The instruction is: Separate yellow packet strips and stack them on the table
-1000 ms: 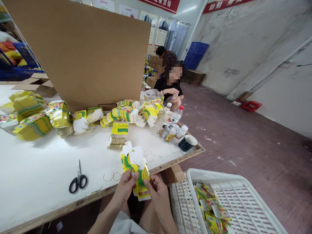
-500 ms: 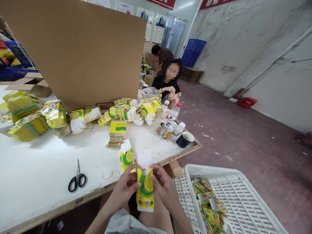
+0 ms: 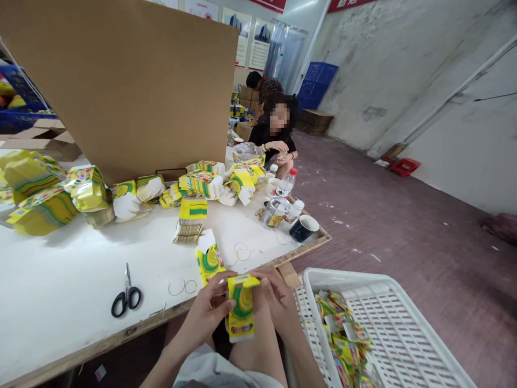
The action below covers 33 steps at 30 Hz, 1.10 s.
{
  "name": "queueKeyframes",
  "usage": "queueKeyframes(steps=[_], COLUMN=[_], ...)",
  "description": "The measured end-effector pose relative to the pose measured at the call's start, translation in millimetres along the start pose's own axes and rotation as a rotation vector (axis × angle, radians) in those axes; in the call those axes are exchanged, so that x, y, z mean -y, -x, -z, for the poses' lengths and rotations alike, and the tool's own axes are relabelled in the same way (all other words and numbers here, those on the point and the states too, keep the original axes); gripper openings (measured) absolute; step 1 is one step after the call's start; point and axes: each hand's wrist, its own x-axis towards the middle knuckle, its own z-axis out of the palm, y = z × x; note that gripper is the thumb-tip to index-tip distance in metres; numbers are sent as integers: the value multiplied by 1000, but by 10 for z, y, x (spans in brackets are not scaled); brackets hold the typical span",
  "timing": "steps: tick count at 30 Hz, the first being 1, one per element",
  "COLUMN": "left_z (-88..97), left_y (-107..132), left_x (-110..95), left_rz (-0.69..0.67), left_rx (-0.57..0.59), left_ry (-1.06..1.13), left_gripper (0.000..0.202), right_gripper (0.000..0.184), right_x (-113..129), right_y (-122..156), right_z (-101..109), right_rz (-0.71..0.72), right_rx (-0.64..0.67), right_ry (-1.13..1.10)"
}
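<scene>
Both my hands hold one small yellow-and-green carton (image 3: 240, 310) upright over my lap, just in front of the table's edge. My left hand (image 3: 208, 312) grips its left side. My right hand (image 3: 274, 299) pinches the top right, where the top flap lies folded down. A second carton (image 3: 210, 261) of the same print stands on the white table (image 3: 81, 280) just behind, with its white flap up.
Black scissors (image 3: 127, 296) and rubber bands (image 3: 183, 287) lie near the table's front edge. Stacks of flat cartons (image 3: 191, 218) line the table under a big cardboard sheet (image 3: 129, 86). A white crate (image 3: 383, 323) of folded cartons sits at my right. A mug (image 3: 304, 228), jar and bottle stand at the corner. Two people sit beyond.
The carton's white top flap, which stood up before, is now folded shut. My hands brought the carton slightly lower and nearer to me.
</scene>
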Motion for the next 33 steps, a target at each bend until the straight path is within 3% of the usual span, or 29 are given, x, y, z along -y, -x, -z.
queueKeyframes(steps=[5, 10, 15, 25, 33], left_z=[0, -10, 10, 6, -161], left_y=[-22, -5, -3, -10, -40], left_x=[16, 22, 2, -1, -92], left_rz=[-43, -25, -12, -25, -8], left_rx=[-48, 11, 1, -8, 30], left_ry=[-141, -97, -83, -11, 111], left_gripper=[50, 50, 52, 53, 52], right_gripper=[36, 34, 34, 37, 22], right_x=[-10, -40, -61, -106, -106], right_y=[1, 0, 5, 44, 45], right_z=[-9, -101, -139, -146, -125], right_rz=[-185, -156, -126, -103, -52], right_rx=[165, 134, 120, 125, 8], right_ry=[60, 328, 422, 365, 65])
